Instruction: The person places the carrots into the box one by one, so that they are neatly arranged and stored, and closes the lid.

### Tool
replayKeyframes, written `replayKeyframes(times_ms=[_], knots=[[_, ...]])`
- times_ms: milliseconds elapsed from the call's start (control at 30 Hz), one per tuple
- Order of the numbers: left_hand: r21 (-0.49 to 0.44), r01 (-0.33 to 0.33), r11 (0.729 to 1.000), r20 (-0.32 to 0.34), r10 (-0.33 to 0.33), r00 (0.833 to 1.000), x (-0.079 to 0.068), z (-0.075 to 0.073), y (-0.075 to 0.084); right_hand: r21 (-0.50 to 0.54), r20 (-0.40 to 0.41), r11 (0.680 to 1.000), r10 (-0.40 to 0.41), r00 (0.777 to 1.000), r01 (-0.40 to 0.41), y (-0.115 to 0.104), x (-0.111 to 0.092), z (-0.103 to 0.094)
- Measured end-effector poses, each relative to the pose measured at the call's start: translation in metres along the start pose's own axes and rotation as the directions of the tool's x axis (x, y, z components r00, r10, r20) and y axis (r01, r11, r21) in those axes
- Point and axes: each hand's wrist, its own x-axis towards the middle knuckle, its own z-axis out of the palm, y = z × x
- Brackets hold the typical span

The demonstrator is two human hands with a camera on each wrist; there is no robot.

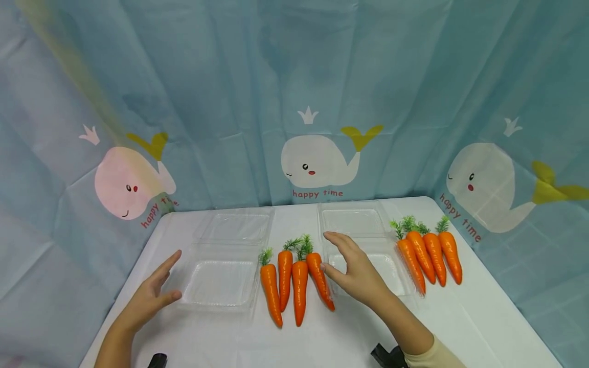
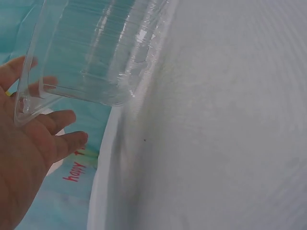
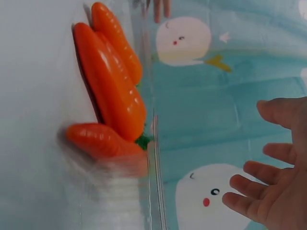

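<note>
My left hand [image 1: 149, 296] is held with fingers spread beside a clear plastic clamshell box [image 1: 221, 283], whose lid [image 1: 236, 226] is flipped back. In the left wrist view the hand [image 2: 29, 134] appears just behind the box's corner; whether it touches cannot be told. My right hand [image 1: 356, 268], fingers extended and holding nothing, hovers over a second clear box [image 1: 391, 263], also with its lid [image 1: 352, 220] back. Between the boxes lies a group of orange carrots [image 1: 299, 291] with green tops, the rightmost carrot [image 1: 318, 276] near my right thumb.
Several more carrots [image 1: 432, 255] lie to the right of the second box on the white table [image 1: 478, 317]. A blue curtain [image 1: 239, 102] with whale prints rises behind and at both sides. Black straps or mounts [image 1: 388, 355] show near the wrists.
</note>
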Motion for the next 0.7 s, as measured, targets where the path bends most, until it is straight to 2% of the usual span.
replayKeyframes(times_ms=[167, 400, 700], knots=[[0.009, 0.018, 1.0, 0.003, -0.018, 1.0, -0.001, 0.002, -0.004, 0.032, 0.02, 0.999, 0.002, 1.0, -0.003, -0.009, 0.004, 0.011], [-0.028, -0.005, 1.0, 0.025, 0.005, 1.0, -0.004, 0.002, -0.015, 0.095, 0.077, 0.995, 0.018, 0.997, -0.025, -0.021, 0.009, 0.027], [-0.022, 0.038, 0.999, 0.022, -0.038, 0.999, -0.005, 0.005, -0.017, 0.12, 0.169, 0.991, 0.047, 0.985, -0.067, -0.033, 0.017, 0.051]])
